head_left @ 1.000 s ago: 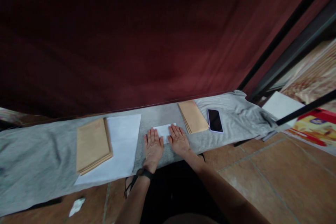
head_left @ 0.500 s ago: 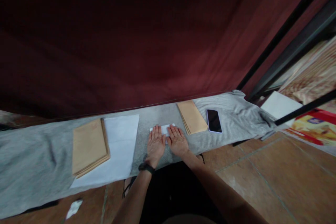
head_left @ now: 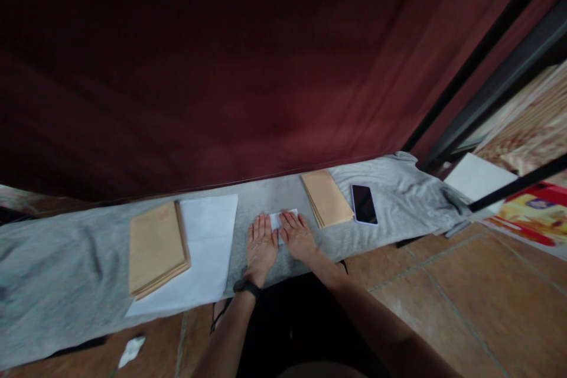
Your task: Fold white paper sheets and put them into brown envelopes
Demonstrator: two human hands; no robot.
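**Palms flat on folded paper**

The small folded white paper (head_left: 284, 217) lies on the grey cloth (head_left: 57, 266). The left hand (head_left: 261, 246) and right hand (head_left: 298, 237) press it, fingers outstretched, gripping nothing. To the right sit a tan envelope stack (head_left: 326, 196) and a black phone (head_left: 364, 203).

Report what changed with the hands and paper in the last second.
Left hand and right hand slid closer together, flat on the small white paper; less of it shows. Nothing grasped or released. The left envelope stack, right envelope stack, large white sheet and phone stayed put.
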